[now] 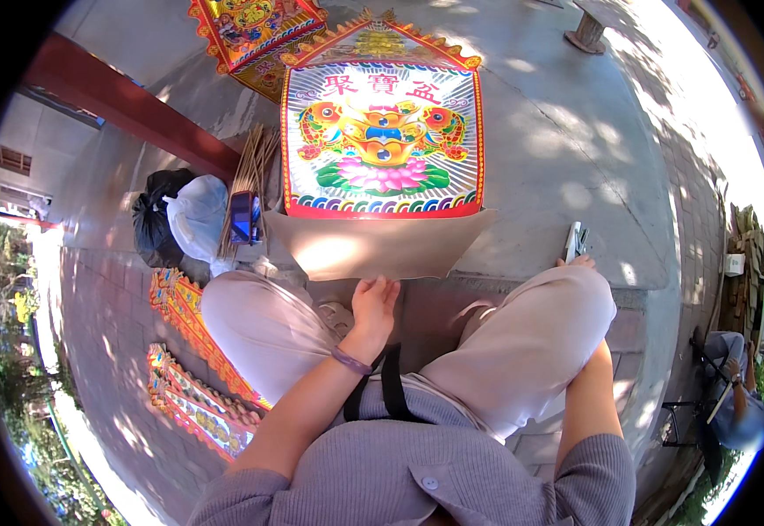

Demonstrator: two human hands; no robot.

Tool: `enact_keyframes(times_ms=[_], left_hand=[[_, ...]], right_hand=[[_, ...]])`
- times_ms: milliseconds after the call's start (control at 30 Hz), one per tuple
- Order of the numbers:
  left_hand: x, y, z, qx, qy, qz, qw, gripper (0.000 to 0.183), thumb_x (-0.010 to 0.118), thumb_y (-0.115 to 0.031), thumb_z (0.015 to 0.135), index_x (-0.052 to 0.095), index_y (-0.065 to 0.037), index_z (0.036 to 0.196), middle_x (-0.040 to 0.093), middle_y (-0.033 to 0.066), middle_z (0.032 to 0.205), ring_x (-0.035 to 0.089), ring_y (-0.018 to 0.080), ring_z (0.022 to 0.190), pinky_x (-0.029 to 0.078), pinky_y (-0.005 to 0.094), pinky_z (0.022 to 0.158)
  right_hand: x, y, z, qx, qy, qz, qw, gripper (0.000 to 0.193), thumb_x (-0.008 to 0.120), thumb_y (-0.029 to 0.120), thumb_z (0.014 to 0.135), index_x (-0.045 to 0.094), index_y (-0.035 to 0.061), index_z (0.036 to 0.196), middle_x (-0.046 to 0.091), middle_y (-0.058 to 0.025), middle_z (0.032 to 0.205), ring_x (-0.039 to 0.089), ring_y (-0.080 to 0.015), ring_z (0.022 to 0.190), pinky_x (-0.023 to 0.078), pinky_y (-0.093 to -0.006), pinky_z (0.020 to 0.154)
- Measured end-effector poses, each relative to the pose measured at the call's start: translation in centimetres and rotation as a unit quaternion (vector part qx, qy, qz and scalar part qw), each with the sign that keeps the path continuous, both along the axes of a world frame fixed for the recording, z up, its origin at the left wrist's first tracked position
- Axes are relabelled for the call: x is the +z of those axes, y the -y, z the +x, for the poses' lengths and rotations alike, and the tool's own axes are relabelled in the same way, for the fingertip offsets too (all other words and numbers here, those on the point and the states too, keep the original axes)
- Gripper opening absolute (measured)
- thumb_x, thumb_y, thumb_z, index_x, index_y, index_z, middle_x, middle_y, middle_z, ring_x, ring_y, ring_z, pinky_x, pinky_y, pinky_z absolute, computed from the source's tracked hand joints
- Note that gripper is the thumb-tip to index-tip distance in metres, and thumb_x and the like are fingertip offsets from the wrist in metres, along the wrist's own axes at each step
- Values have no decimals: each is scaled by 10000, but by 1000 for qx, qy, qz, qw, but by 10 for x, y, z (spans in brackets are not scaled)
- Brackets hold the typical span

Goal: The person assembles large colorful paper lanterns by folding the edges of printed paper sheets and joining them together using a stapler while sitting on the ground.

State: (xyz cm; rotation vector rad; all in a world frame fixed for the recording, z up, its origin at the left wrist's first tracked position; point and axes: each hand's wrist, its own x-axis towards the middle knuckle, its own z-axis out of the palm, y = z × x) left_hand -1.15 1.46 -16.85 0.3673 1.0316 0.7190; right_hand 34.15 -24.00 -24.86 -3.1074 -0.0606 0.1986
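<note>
Ribbed grey top (347, 473) is seen nearest; ahead, a lotus-printed panel (384, 145) is laid on the concrete slab (557, 167), its brown cardboard flap (378, 244) reached by the loosely open left hand (374, 307). Flap edges are probably best kept square. Beside the silver stapler-like tool (574, 240), the right hand (582, 261) is part-hidden by the right knee (571, 302); its grip cannot be told. Leftward, thin sticks (249, 171), a phone (242, 217) and bags (198, 215) are crowded

left of the right knee (585, 307), the left hand (375, 307) reaches forward, fingers loosely bent. the right hand (582, 261) shows just beyond that knee, partly hidden.
</note>
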Motion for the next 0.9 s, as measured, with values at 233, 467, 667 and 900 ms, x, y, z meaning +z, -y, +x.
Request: enact_keyframes(times_ms=[233,467,667,900], left_hand=[[12,8,-5,-287,-124,35,949,234,544,-18,915,561,45,1139,630,158,1056,634,259,975,544,358,835],[147,-4,-27,-178,-357,791,463,418,703,-57,711,634,-86,1123,597,56,1146,547,282,1041,384,414,931],[145,-29,-31,-160,-299,853,397,304,668,-66,672,699,-115,971,580,-19,897,547,204,877,403,363,795],[123,-21,-47,-169,-308,856,379,223,630,-123,647,697,-130,860,581,-58,856,527,160,815,395,330,740]], right_hand=[[104,-42,52,152,-2,129,980,570,610,487,808,646,-4,1096,661,-198,1046,603,-334,1040,483,-402,888],[293,-155,-56,469,-32,398,788,235,706,174,807,679,39,998,680,-91,832,652,-161,728,517,-272,687],[294,-224,-166,716,-30,183,673,323,765,221,694,627,45,928,632,-102,849,633,-276,816,513,-380,731],[251,-238,-211,769,17,-46,638,584,783,382,664,577,27,1079,619,-108,1019,599,-250,998,484,-362,836]])
